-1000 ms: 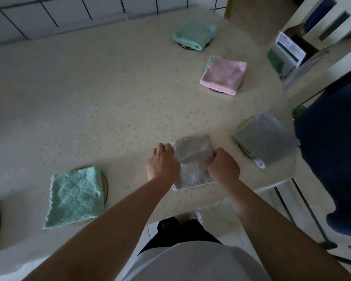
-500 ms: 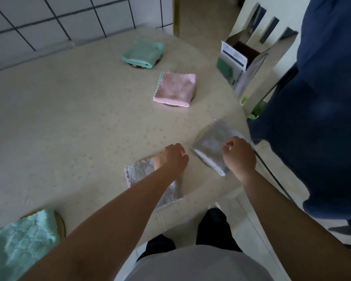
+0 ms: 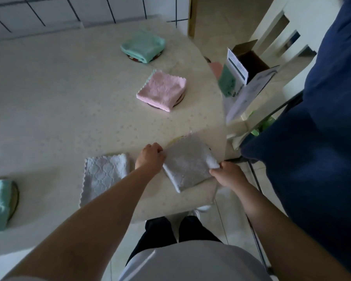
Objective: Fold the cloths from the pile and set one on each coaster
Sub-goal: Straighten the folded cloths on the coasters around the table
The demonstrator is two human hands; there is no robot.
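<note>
1. Both hands have left the pale folded cloth [image 3: 104, 175], which lies flat near the tabletop's [image 3: 49, 110] near edge.
2. Left hand [image 3: 150, 159] and right hand [image 3: 227, 174] now pinch opposite sides of the grey cloth [image 3: 187, 166] at the right edge, over a barely visible coaster [image 3: 175, 138].
3. Likely straightening it before moving on.
</note>
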